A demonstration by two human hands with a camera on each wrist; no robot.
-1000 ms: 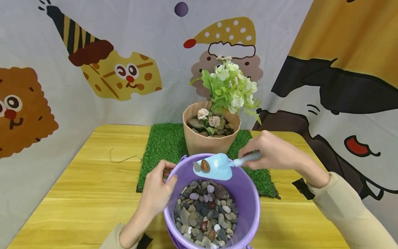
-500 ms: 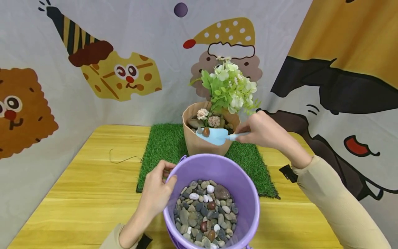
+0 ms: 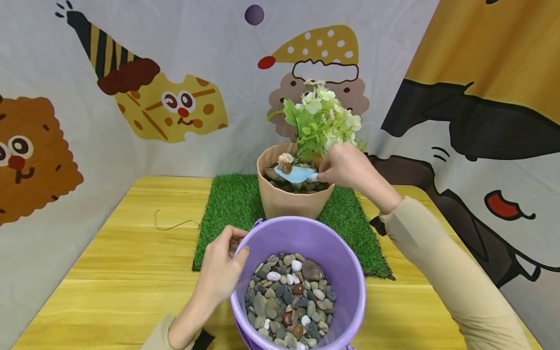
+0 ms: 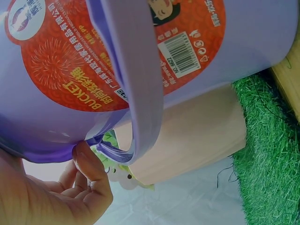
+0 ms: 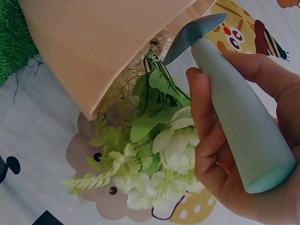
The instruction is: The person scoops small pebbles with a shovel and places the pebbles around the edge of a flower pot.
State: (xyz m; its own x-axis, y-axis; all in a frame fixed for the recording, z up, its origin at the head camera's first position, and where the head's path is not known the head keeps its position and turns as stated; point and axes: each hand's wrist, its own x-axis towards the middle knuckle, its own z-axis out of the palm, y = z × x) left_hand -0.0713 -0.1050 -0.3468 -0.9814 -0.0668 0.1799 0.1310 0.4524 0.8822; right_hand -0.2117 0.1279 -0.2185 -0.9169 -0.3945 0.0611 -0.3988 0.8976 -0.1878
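My right hand (image 3: 345,167) grips the handle of a small light-blue trowel (image 3: 296,174), its blade over the mouth of the flower pot (image 3: 293,201). A brown pebble (image 3: 286,168) rests near the blade's tip. In the right wrist view the trowel's pale handle (image 5: 243,117) lies across the curled fingers. My left hand (image 3: 223,265) pinches the left rim of a purple bucket (image 3: 345,257) between thumb and fingers. Mixed pebbles (image 3: 288,301) cover the bucket's bottom. Stones and white-green artificial flowers (image 3: 325,119) fill the pot.
The pot stands on a green turf mat (image 3: 236,199), directly behind the bucket. Both are on a yellow wood-grain table (image 3: 131,253). A thin dark strand (image 3: 172,226) lies left of the mat. A printed cartoon cloth (image 3: 175,48) hangs behind the table.
My right hand has carried the trowel with its pebbles away from me, from above the bucket's far rim to over the pot. My left hand has stayed on the bucket's rim.
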